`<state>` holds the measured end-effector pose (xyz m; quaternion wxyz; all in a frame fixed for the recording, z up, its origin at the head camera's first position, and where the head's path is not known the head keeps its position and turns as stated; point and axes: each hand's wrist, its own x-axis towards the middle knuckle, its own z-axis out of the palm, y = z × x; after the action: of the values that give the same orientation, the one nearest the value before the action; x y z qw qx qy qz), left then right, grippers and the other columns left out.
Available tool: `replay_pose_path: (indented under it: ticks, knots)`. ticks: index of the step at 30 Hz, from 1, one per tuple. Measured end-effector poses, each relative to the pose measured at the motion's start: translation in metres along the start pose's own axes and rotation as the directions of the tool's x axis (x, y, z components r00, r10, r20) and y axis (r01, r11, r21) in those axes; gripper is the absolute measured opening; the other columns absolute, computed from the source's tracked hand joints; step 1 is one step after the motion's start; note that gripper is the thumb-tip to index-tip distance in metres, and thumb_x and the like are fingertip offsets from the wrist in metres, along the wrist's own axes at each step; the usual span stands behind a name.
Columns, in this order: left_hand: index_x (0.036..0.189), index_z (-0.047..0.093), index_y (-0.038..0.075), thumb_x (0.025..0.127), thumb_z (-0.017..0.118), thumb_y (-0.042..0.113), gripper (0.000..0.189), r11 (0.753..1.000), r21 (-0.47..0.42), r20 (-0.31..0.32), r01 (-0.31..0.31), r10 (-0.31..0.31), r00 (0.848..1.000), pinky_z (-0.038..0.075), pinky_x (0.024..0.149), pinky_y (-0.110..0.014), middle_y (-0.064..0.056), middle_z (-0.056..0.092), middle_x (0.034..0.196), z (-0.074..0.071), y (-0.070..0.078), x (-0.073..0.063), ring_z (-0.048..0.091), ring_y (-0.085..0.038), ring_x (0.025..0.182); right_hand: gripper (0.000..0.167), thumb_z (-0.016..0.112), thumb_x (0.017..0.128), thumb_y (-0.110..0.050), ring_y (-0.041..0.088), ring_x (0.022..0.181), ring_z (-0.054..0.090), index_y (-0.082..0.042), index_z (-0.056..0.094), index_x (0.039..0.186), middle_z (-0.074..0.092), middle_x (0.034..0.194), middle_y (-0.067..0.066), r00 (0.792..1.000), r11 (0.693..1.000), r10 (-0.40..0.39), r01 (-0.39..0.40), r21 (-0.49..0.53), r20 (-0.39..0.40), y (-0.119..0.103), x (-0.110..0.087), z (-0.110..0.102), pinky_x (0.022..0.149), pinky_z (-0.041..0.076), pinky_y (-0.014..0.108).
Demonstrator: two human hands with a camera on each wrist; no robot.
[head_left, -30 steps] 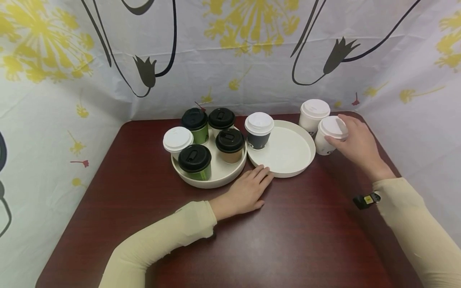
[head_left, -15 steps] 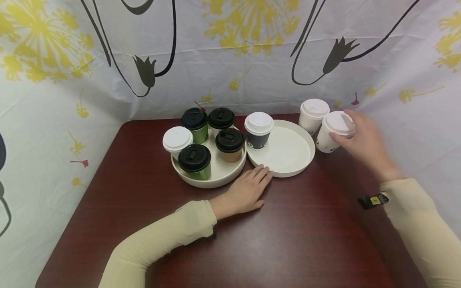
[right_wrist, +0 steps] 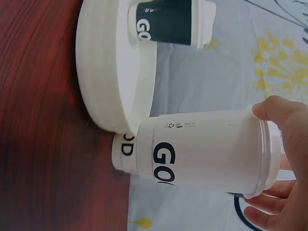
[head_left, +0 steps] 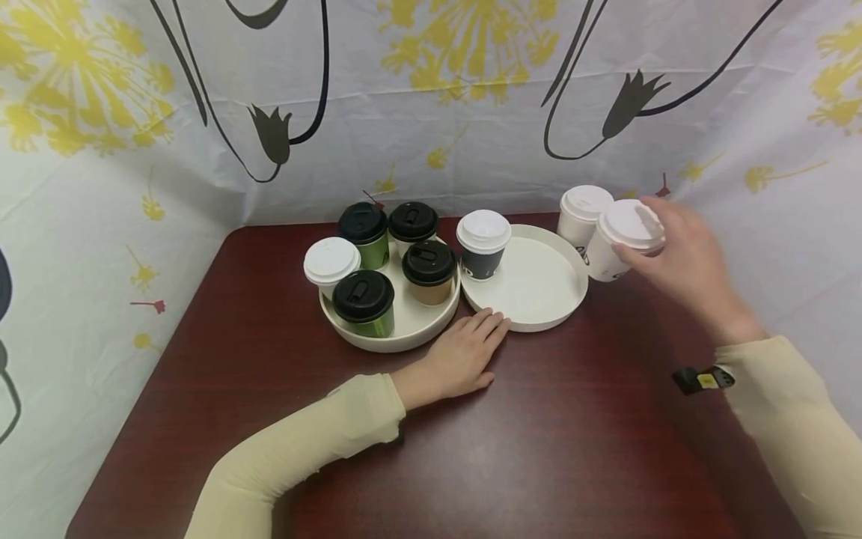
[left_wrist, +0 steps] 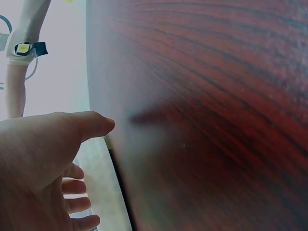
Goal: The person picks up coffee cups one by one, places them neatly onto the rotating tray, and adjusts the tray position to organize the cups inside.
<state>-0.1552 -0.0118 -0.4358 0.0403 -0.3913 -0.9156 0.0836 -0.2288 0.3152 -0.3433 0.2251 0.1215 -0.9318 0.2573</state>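
My right hand (head_left: 697,266) grips a white paper cup (right_wrist: 211,151) by its white lid, thumb on one side and fingers on the other. That cup tilts a little and seems lifted off the table, beside the right rim of the right round tray (head_left: 539,288). Behind it stands another white-lidded cup (head_left: 581,221). A dark grey cup with a white lid (head_left: 482,262) stands on the right tray's left side. My left hand (head_left: 461,359) lies at the front of the trays, its fairly straight fingers touching the right tray's front rim.
The left round tray (head_left: 411,340) bears several lidded cups: green cups (head_left: 373,322), a brown one (head_left: 431,292) and a white-lidded one (head_left: 331,266) among them. Both trays stand on a dark red wooden table (head_left: 539,449). A printed cloth (head_left: 417,150) hangs behind the table.
My right hand has first drawn the white cup slightly right, then raised it and brought it slightly left, tilting it. My left hand and the trays have stayed put.
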Motion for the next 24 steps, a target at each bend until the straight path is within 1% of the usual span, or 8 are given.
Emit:
replay_pose_path:
  ticks: [5, 9, 17, 24]
  knots:
    - [0.155, 0.029, 0.008, 0.087, 0.065, 0.054, 0.09, 1.0, -0.005, -0.004, -0.001, 0.001, 1.0, 0.038, 0.117, -0.039, -0.008, 0.038, 0.157, -0.002, 0.0, 0.0, 0.034, -0.025, 0.148, 0.071, 0.08, 0.076, -0.022, 0.047, 0.122, 0.05, -0.005, 0.053, 0.14, 0.059, 0.135, 0.024, 0.999, 0.998, -0.053, 0.054, 0.018, -0.009, -0.016, 0.001, 0.0, 0.101, 0.036, 0.06]
    - [0.155, 0.029, 0.008, 0.087, 0.066, 0.054, 0.089, 1.0, -0.005, -0.004, 0.0, 0.0, 1.0, 0.038, 0.117, -0.039, -0.008, 0.038, 0.157, -0.002, 0.0, 0.0, 0.034, -0.025, 0.148, 0.071, 0.08, 0.075, -0.023, 0.046, 0.123, 0.051, -0.005, 0.054, 0.139, 0.059, 0.135, 0.023, 0.997, 0.997, -0.081, 0.081, 0.014, -0.012, -0.025, 0.0, 0.003, 0.1, 0.037, 0.059]
    - [0.156, 0.028, 0.009, 0.088, 0.065, 0.055, 0.09, 1.0, -0.005, 0.015, 0.003, -0.003, 1.0, 0.037, 0.118, -0.039, -0.007, 0.037, 0.158, -0.004, 0.0, 0.0, 0.032, -0.024, 0.149, 0.071, 0.08, 0.076, -0.023, 0.045, 0.12, 0.05, -0.006, 0.052, 0.14, 0.056, 0.135, 0.024, 0.995, 0.995, -0.093, 0.092, 0.025, 0.026, -0.041, -0.004, 0.012, 0.097, 0.039, 0.058]
    - [0.156, 0.028, 0.009, 0.088, 0.065, 0.054, 0.089, 1.0, -0.008, 0.012, 0.004, -0.004, 1.0, 0.037, 0.118, -0.039, -0.007, 0.037, 0.157, -0.005, 0.0, -0.001, 0.033, -0.024, 0.149, 0.071, 0.081, 0.077, -0.023, 0.042, 0.119, 0.05, -0.009, 0.051, 0.14, 0.057, 0.133, 0.023, 0.991, 0.993, -0.116, 0.114, 0.026, 0.065, -0.049, -0.009, 0.024, 0.094, 0.041, 0.058]
